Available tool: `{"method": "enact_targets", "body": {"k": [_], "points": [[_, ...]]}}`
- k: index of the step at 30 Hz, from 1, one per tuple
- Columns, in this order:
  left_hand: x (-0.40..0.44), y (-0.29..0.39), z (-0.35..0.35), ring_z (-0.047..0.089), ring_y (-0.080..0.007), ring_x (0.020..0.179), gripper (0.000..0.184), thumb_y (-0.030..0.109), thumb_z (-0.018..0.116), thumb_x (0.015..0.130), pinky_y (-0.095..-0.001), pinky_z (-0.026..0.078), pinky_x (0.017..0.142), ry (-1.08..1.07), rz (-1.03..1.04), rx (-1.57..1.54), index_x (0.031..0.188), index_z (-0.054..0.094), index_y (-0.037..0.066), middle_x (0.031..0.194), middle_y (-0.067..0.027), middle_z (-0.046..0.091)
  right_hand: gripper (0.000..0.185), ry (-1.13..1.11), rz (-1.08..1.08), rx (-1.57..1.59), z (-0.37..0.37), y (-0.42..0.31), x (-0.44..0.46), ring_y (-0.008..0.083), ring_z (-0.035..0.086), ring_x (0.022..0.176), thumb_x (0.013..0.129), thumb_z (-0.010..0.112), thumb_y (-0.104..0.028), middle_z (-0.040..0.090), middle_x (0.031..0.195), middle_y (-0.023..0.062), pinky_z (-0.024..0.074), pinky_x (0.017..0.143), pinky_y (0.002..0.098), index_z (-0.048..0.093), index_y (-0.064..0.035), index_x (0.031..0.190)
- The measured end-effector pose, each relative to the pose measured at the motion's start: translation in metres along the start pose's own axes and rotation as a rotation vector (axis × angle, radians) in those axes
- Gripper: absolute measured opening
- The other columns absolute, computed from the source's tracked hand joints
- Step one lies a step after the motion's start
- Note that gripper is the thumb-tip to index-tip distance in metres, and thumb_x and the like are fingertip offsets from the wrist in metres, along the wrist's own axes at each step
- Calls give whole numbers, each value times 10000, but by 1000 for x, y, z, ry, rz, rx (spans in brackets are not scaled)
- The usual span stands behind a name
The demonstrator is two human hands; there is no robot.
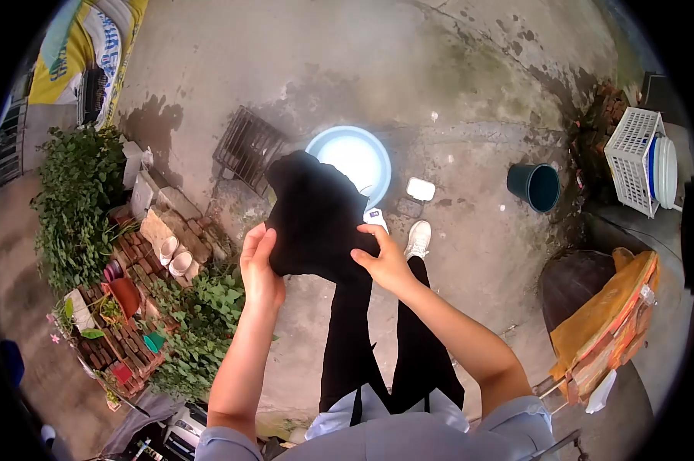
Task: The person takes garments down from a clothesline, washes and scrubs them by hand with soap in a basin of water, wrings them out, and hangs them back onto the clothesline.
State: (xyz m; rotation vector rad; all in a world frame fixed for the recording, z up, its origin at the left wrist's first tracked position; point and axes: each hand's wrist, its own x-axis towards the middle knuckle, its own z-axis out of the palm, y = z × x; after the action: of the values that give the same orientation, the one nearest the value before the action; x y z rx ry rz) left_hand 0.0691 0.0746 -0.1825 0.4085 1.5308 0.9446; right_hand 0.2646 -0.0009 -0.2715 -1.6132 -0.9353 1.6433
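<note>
The left hand (pixel 261 265) and the right hand (pixel 384 257) hold up a limp, irregularly shaped black cloth (pixel 316 219) between them, above the ground and in front of the legs. The left thumb and fingers are clamped on the cloth's left edge, while the right thumb and forefinger pinch its right edge; the other right fingers are partly hidden. The cloth overlaps the lower left part of a round, pale blue plastic basin (pixel 382 150) with bright, whitish contents; whether it touches the basin I cannot tell.

Left of the basin lies a rusty, slatted metal grate (pixel 243 142), partly behind the cloth. Right of the basin, a small white rectangular object (pixel 421 189) with rounded corners lies on the stained grey concrete ground (pixel 470 269), near a white lace-up shoe (pixel 418 239) on the person's foot. Farther right stand a dark green plastic bucket (pixel 519 184) and a white perforated plastic basket (pixel 631 161). At the left, a pair of pale shoes (pixel 181 263) rests on the brickwork beside leafy green plants (pixel 74 207)
</note>
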Motion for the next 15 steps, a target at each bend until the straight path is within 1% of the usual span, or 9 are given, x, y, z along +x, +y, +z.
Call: {"method": "enact_targets", "body": {"k": [4,5,8,10,11,12,13,14,15], "points": [[118,-105,-9,617,-128,945,159,98,620,931,-261,484,859,79,56,144,1080,585,53,1012,-39,658,454,164,39,30,25,126,83,303,572,1185,855,690,-177,614,1243,174,413,1013,359,535,-30,1256],[150,-135,-10,612,-124,940,202,95,631,919,-255,486,847,80,76,253,1107,582,41,1018,-36,649,484,161,151,-19,22,145,105,303,576,1180,848,698,-207,629,1223,180,415,1014,365,543,-28,1270],[250,-241,-44,611,-161,995,423,123,678,871,-275,493,849,-60,139,748,1256,539,17,1163,-95,598,665,173,146,-202,20,232,173,396,445,1280,816,692,-200,442,1385,250,371,1066,416,429,-41,1406],[286,-284,-43,586,-250,1109,587,217,687,857,-340,476,939,-47,84,1227,1369,469,31,1324,-162,490,716,172,100,-485,27,295,212,444,387,1306,814,684,-214,337,1465,257,337,1088,472,384,-62,1447],[309,-310,-55,467,-392,1257,666,301,687,844,-474,379,1068,-110,104,1384,1423,430,94,1462,-234,323,716,162,111,-484,29,317,226,444,387,1306,814,684,-214,337,1465,257,337,1088,472,384,-62,1447],[328,-331,-60,467,-392,1257,666,301,687,844,-474,379,1068,-106,93,1386,1423,430,94,1462,-234,323,734,111,40,-709,30,340,242,459,317,1346,829,679,-242,267,1500,259,302,1109,489,356,-74,1466],[346,-351,-63,382,-416,1315,668,349,669,854,-547,324,1078,-130,273,1541,1440,417,150,1486,-224,303,752,60,-37,-930,33,352,259,474,248,1387,843,674,-269,197,1536,261,267,1131,506,329,-86,1485],[363,-369,-62,298,-439,1374,671,397,651,865,-621,269,1089,-155,461,1684,1458,404,206,1510,-214,283,752,53,-36,-931,36,364,277,474,248,1387,843,674,-269,197,1536,261,267,1131,506,329,-86,1485],[383,-385,-61,298,-439,1374,671,397,651,865,-621,269,1089,-152,453,1682,1458,404,206,1510,-214,283,761,72,-141,-1014,43,375,296,491,226,1391,838,679,-299,198,1537,261,243,1132,537,333,-101,1487]]}}
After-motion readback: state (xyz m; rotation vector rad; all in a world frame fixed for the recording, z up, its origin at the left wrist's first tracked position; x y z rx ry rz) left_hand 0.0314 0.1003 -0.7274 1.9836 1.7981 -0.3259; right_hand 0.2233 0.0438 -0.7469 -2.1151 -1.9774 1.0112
